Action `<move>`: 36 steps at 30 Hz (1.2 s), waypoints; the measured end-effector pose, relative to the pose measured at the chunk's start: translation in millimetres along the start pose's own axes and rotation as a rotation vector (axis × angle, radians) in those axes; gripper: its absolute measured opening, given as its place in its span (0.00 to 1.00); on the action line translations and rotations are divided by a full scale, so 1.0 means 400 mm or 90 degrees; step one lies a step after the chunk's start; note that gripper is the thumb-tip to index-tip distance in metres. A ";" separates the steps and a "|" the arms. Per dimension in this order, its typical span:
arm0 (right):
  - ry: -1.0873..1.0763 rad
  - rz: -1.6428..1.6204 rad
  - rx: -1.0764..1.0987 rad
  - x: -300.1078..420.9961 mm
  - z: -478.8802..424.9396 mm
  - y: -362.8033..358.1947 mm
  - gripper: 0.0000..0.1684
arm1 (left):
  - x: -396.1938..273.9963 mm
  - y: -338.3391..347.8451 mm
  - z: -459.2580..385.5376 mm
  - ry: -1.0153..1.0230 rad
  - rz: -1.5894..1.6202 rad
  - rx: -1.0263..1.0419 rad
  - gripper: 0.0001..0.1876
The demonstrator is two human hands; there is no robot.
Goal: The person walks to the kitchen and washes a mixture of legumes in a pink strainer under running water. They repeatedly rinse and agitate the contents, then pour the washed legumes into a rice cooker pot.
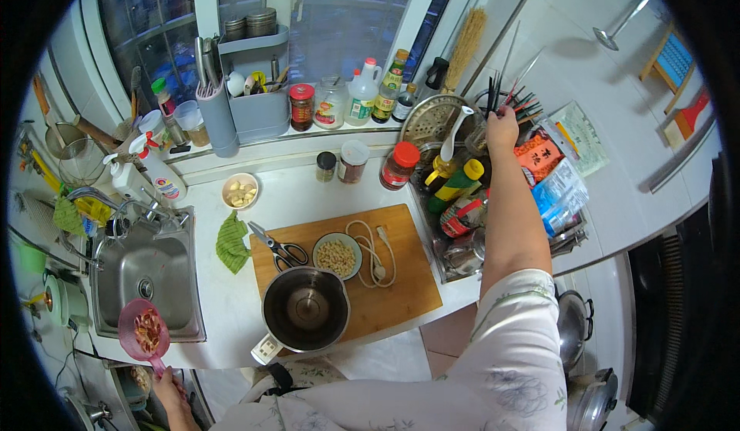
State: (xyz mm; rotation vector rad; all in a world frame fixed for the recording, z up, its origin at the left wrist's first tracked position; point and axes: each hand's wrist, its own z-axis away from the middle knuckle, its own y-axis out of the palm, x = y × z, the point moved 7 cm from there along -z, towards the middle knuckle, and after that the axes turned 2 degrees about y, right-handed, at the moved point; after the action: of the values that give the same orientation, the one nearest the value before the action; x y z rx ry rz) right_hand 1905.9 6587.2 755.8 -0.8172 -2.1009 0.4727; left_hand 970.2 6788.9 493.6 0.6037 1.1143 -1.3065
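My left hand (169, 389) grips the handle of a pink plastic strainer (144, 331) holding reddish-brown pieces, over the sink's front corner. My right hand (503, 127) reaches into a holder of dark chopsticks (523, 104) at the back right; its fingertips are at the sticks, and whether they grip one is unclear. On a wooden cutting board (404, 292) stand a steel pot (306, 309) with a white handle, a bowl of pale beans or nuts (336, 259), scissors (280, 248) and a coiled white power cord (376, 257).
The steel sink (144, 286) lies left, a green cloth (233, 242) and a bowl of garlic cloves (240, 191) right of it. A red-lidded jar (399, 165) stands beside a metal tray crowded with bottles (459, 185). Jars and bottles line the windowsill (260, 146).
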 end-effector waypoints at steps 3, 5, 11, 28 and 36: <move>0.031 0.033 -0.026 -0.033 -0.052 0.019 0.24 | -0.014 0.007 0.017 0.005 -0.012 -0.008 0.06; 0.046 0.025 0.008 -0.008 -0.051 0.050 0.25 | -0.010 -0.014 0.034 0.011 -0.001 -0.034 0.06; -0.028 0.217 0.115 -0.063 -0.178 0.140 0.19 | -0.030 -0.017 0.062 0.050 0.027 -0.025 0.04; -0.766 0.073 0.553 1.031 0.637 0.021 0.19 | -0.074 -0.108 -0.027 -0.052 -0.003 0.029 0.08; -0.905 0.429 0.925 1.267 1.352 0.139 0.20 | -0.107 -0.276 -0.240 -0.049 -0.062 0.180 0.09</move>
State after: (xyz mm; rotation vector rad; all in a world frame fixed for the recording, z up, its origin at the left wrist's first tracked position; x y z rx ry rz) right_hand 1262.6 6952.0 682.5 -0.1185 -1.5148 3.0868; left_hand 841.8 6866.9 518.7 0.7064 0.9126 -1.5740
